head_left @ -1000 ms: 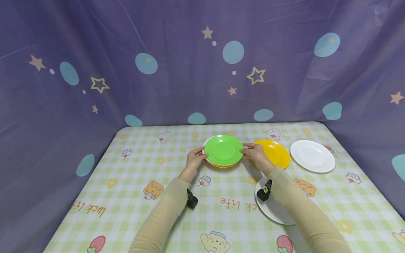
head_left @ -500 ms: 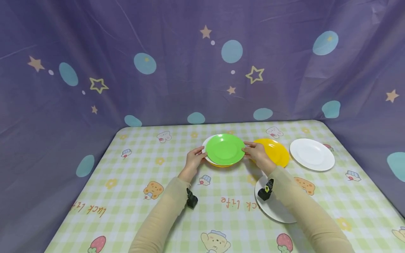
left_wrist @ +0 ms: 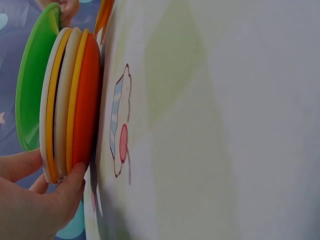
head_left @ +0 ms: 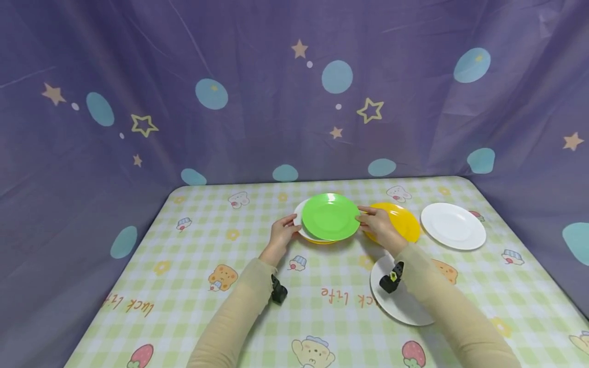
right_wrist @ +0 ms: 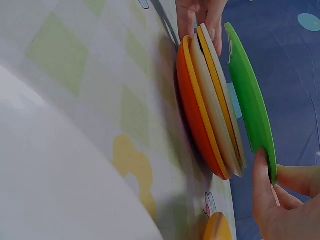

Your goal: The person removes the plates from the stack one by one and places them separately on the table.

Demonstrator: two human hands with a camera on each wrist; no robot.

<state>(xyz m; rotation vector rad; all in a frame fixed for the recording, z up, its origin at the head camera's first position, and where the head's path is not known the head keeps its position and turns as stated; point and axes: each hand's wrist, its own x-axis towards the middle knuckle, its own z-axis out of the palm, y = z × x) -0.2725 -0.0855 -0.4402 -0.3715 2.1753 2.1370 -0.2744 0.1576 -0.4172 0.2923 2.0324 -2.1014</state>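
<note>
A green plate (head_left: pixel 331 217) is pinched at its right rim between the thumb and fingers of my right hand (head_left: pixel 378 226). The right wrist view shows a gap between this green plate (right_wrist: pixel 252 105) and the stack of plates (right_wrist: pixel 207 110) beneath, wider toward the right hand. White and orange-yellow plates alternate in that stack (left_wrist: pixel 65 110), an orange one lowest, close over the tablecloth. My left hand (head_left: pixel 280 235) grips the stack's left edge, thumb and fingers on either side of the rims. From the head, the green plate covers most of the stack.
A yellow plate (head_left: pixel 399 223) lies right of the stack, partly behind my right hand. Beyond it is a white plate (head_left: pixel 453 226). Another white plate (head_left: pixel 400 304) lies under my right forearm. A purple curtain (head_left: pixel 257 138) rises behind the checked tablecloth (head_left: pixel 202 327).
The green plate has come up off the stack and shifted right with my right hand, baring more of the white rim on the left. The left hand has stayed put on the stack.
</note>
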